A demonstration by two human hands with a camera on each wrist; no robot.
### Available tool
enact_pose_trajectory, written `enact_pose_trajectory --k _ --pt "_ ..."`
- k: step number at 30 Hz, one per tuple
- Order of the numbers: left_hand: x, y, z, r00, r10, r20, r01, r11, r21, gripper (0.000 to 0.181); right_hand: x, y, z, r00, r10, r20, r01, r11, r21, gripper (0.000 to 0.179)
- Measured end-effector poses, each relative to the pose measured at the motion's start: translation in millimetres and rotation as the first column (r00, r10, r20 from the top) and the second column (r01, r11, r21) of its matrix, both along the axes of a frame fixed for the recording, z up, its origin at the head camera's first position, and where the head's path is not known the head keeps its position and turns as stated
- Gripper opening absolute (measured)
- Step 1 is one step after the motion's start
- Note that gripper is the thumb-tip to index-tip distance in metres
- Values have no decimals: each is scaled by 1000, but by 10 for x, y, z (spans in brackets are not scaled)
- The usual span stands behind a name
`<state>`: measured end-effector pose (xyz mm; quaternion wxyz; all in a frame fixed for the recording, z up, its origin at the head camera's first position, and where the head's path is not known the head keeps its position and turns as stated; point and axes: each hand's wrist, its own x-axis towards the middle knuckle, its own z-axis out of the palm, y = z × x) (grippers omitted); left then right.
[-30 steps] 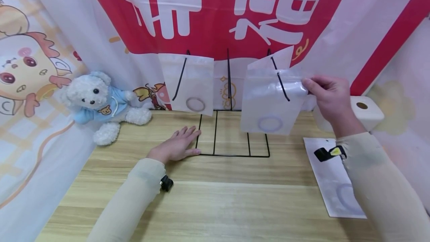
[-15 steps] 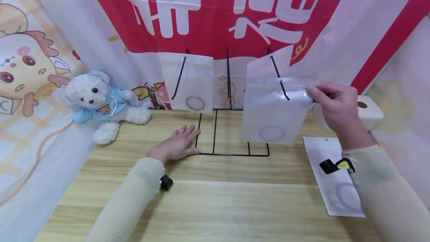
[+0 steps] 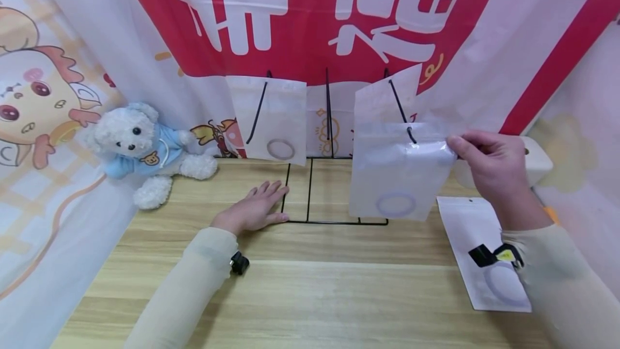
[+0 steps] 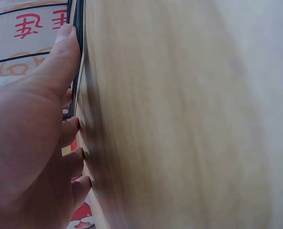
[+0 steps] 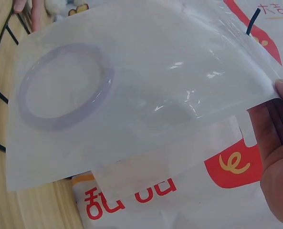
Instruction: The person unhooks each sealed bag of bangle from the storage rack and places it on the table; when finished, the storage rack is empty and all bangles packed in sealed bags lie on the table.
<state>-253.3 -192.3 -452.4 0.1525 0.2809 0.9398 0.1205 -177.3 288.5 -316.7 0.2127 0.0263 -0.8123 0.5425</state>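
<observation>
My right hand [image 3: 496, 174] pinches the upper right edge of a translucent plastic zip bag [image 3: 399, 171], thumb on its front. A pale lilac bangle [image 5: 55, 124] shows through the bag's lower part. The bag's top is at the front tip of the right hook [image 3: 398, 100] of a black wire display rack [image 3: 339, 223]. Another white bag [image 3: 380, 100] hangs farther back on that hook. My left hand [image 3: 256, 207] rests, fingers spread, at the left side of the rack's base, its thumb along the front corner in the left wrist view.
A similar bag [image 3: 276, 109] with a ring inside hangs on the left hook. Another bag [image 3: 467, 246] lies on the wooden table [image 3: 300, 300] at right, under my right forearm. A white teddy bear [image 3: 160, 147] sits at left. Behind my right hand stands a white tissue box [image 3: 539, 161].
My right hand has drawn the bag forward and down along the right hook, from partway along to its tip. The left hand stays at the rack's base.
</observation>
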Motion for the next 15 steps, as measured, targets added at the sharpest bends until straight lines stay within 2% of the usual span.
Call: enact_pose_trajectory --k 4,9,12,15 --pt "-1 2 3 1000 1 1 -1 1000 -1 82 47 11 -9 995 45 -90 -48 998 -28 21" --pt "1 0 7 1000 3 5 -3 1000 0 82 119 13 -33 985 71 -158 -69 997 16 20" --pt "-1 0 6 1000 1 6 -1 1000 -2 83 157 6 -57 978 101 -181 -114 992 -62 20" --pt "-8 4 8 1000 0 5 0 1000 -4 83 192 -5 -62 972 122 -203 -157 974 -163 20"
